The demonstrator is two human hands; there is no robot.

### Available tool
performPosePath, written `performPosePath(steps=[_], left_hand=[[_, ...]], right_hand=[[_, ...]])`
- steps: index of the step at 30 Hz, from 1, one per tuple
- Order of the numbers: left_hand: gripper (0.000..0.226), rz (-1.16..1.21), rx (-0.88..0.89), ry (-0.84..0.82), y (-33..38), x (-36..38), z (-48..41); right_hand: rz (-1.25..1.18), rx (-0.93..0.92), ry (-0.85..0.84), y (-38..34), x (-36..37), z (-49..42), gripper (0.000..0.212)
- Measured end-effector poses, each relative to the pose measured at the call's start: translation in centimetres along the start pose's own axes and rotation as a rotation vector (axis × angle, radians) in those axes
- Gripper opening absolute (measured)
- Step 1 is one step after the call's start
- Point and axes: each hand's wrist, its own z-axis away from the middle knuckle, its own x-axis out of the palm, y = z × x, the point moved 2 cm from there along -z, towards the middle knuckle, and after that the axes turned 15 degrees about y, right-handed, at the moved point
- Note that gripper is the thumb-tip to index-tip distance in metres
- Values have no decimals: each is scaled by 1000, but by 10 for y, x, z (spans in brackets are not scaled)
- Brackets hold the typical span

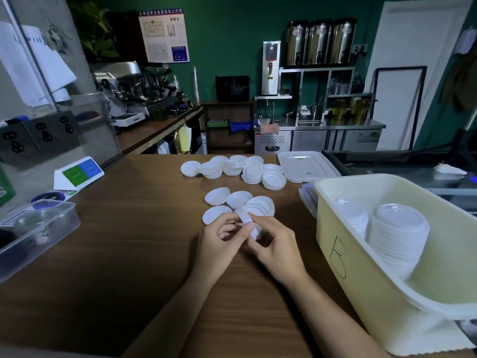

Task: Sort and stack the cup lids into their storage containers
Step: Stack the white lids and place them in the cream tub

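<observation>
Head view | centre: we see left hand (219, 240) and right hand (277, 248), fingers (249, 227) pinching held lids (245, 215) above worktop (129, 228) | right: yellow bin (361, 259) holds stacked lids (397, 236) | upper centre: loose lids (232, 166) remain; we judge sorting partway done.

Held lids (247, 220) mostly covered by fingers of left hand (219, 241) and right hand (273, 244), so can't tell how many. Yellow bin (361, 280) cut off at right and bottom edges, and its near wall hides the base of the lid stack (398, 236) inside. Clear container (51, 228) clipped by left edge, contents blurred. Poster (164, 34) text too small to read.
</observation>
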Motion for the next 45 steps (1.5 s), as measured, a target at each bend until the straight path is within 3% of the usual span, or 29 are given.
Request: performPosePath(steps=[3, 7, 11, 13, 15, 17, 20, 23, 29, 33, 38, 45], left_hand=[[16, 67, -63, 28, -2, -2, -6], [23, 120, -157, 20, -7, -8, -12], [21, 158, -216, -80, -8, -5, -11], [27, -15, -70, -38, -15, -4, -11], [34, -241, 189, -12, -20, -4, -10], [41, -399, 397, -114, -24, -2, -8], [48, -560, 507, -301, -29, 5, -4], [38, -658, 545, -284, -33, 6, -2], [10, -678, 480, -126, -34, 0, -7], [16, -636, 431, -72, -34, -5, -10], [32, -469, 227, 70, -25, -15, -13], [23, -293, 152, 108, -22, -21, -22]], right_hand=[[-41, 21, -25, 1, 1, 1, 53], [-104, 168, 99, 5, -3, -3, 39], [-274, 342, 57, 7, -8, -7, 32], [-307, 377, 68, 9, -9, -9, 27], [-266, 406, 134, 13, -14, -9, 21], [-187, 416, 183, 18, -19, -7, 16], [-82, 431, 240, 21, -25, -1, 18], [-15, 434, 275, 21, -28, 1, 9], [-19, 433, 260, 19, -27, 2, 14], [-41, 406, 248, 17, -25, -1, 15], [-59, 372, 234, 20, -21, -5, 12], [-159, 354, 215, 29, -16, -9, 19]])
